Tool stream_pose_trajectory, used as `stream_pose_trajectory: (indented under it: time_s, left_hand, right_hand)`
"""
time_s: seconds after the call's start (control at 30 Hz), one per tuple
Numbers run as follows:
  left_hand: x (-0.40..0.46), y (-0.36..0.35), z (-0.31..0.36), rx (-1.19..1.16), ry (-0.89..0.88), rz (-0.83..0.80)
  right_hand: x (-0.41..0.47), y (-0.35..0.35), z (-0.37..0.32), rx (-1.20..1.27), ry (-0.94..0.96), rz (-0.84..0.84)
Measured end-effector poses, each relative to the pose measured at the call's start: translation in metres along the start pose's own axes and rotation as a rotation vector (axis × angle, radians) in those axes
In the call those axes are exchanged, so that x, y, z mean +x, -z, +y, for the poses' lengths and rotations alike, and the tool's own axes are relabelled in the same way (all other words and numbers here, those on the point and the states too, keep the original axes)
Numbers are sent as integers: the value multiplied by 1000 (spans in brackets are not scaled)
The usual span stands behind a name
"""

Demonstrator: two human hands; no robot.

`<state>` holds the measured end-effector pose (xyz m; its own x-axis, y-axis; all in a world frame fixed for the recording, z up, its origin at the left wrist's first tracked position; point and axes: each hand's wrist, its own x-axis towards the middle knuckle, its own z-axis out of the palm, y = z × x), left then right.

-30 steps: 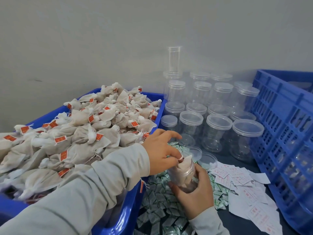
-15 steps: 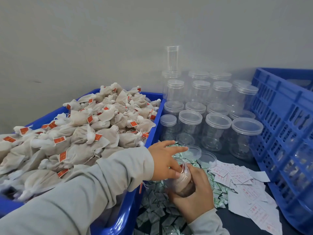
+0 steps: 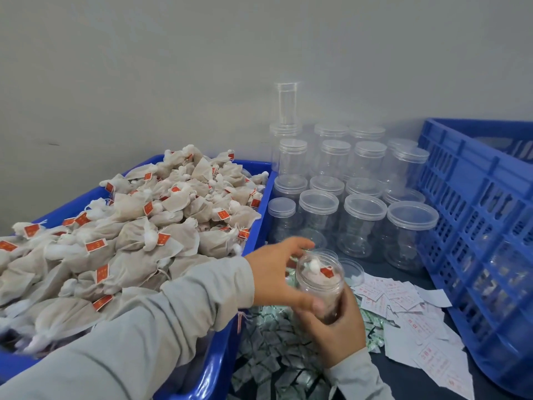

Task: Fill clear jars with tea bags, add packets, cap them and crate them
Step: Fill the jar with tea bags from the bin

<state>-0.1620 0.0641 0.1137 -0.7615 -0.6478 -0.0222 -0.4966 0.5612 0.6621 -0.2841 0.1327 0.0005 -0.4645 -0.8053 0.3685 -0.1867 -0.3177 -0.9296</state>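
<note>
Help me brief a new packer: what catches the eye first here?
The blue tub on the left, heaped with tea bags. Centre front, the right hand grips a filled jar, the left hand beside it. Behind stand capped empty jars.

Clear jar [image 3: 320, 280] uncapped, tilted, tea bags [image 3: 318, 274] inside

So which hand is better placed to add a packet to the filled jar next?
Left, probably. The right hand grips the jar, while the left hand is free beside its mouth, with the packets just below.
</note>
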Motion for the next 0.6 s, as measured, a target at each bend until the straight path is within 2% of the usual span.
stream_pose_trajectory:
  time_s: [0.07, 0.2, 0.23, 0.3, 0.37, 0.43, 0.6]
  left_hand:
    - [1, -7, -3, 169, -12, -29]
    - [2, -4, -6, 31, -71, 202]
    - [3, -1, -8, -28, -65, 251]
    - [4, 3, -13, -131, -59, 353]
    - [7, 7, -17, -181, -51, 462]
    - [9, 9, -21, -192, -41, 516]
    - [12, 4, -25, -74, 15, 486]
  right_hand:
    - [0, 2, -1, 64, -9, -80]
    - [4, 19, -2, -6, -30, -230]
    - [7, 26, 0, -111, -28, -217]
    - [16, 43, 7, -552, -4, -198]
    - [21, 50, 14, -989, -54, -292]
    - [19, 48, 21, -1100, -109, -329]
    - [22, 40, 23, -1104, -113, -322]
